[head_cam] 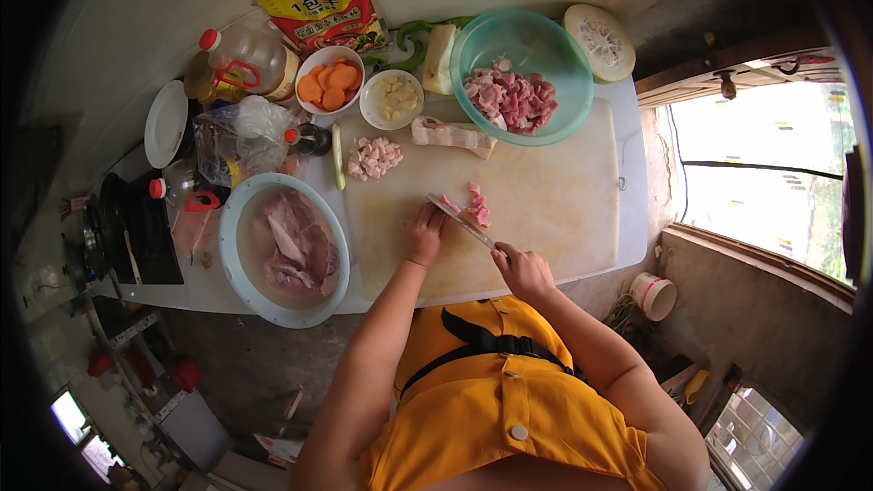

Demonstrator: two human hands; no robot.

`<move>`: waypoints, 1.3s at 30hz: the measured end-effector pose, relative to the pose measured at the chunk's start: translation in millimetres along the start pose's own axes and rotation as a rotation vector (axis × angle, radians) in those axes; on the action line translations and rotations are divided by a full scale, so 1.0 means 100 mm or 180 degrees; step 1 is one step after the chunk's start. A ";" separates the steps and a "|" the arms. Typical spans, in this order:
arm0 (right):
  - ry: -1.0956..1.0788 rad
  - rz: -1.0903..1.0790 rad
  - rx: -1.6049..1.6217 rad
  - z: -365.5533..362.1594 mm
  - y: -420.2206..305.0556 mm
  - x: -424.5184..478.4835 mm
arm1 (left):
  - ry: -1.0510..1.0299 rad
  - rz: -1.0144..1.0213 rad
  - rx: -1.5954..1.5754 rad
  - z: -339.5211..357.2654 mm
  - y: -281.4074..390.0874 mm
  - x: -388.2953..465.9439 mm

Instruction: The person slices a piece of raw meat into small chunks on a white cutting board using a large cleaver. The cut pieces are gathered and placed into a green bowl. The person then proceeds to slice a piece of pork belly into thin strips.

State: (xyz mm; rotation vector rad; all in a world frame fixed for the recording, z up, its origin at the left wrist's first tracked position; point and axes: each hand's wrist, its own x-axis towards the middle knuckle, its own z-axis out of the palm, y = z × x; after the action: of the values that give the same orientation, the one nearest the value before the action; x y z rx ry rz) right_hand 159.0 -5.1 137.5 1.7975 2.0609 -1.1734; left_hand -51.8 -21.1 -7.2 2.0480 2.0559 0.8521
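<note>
A kitchen knife [467,224] stands on edge over a whitish cutting board [552,218], its handle gripped in my right hand [526,273]. Left of the blade, my left hand [424,240] holds a piece of raw meat against the board with bent fingers; most of that piece is hidden beneath them. Small cut strips of pink meat [479,206] lie just right of the blade. Farther back on the board are a heap of diced pale fatty meat [374,158] and a slab of fatty meat [453,137].
A green plastic bowl [522,34] of cut meat stands at the back right, beside a halved melon [600,43]. Carrot slices [331,85] and garlic cloves [397,97] sit in white bowls. At left, a pale blue basin [230,266] holds meat in water, near plastic bottles [252,61].
</note>
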 end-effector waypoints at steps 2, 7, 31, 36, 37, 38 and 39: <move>-0.0080 0.0049 -0.0062 0.00 -0.04 0.04 | 0.0080 -0.0021 0.0064 0.07 -0.04 -0.05; -0.0155 0.0030 -0.0080 0.06 -0.17 0.20 | 0.0112 -0.0042 0.0025 0.16 -0.08 -0.07; -0.0011 -0.0015 0.0066 0.02 0.05 0.04 | -0.0038 0.0025 -0.0487 -0.08 -0.02 0.01; 0.0027 -0.0121 0.0050 0.00 -0.06 0.00 | 0.0038 0.0073 -0.0216 -0.02 -0.08 -0.03; 0.0014 -0.0093 0.0038 0.01 -0.06 0.01 | -0.0010 0.0071 -0.0231 -0.03 -0.09 -0.03; 0.0000 -0.0066 0.0024 0.03 -0.06 0.02 | 0.0056 0.0084 -0.0157 -0.02 -0.09 -0.03; -0.0018 -0.0041 0.0009 0.04 -0.07 0.03 | 0.0122 0.0092 -0.0082 -0.01 -0.08 -0.03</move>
State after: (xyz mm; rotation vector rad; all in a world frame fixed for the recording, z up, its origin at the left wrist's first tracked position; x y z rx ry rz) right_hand 150.2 -5.0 135.9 1.7825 2.0719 -1.1840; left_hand -58.8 -23.2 -10.9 2.0688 2.0281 0.9249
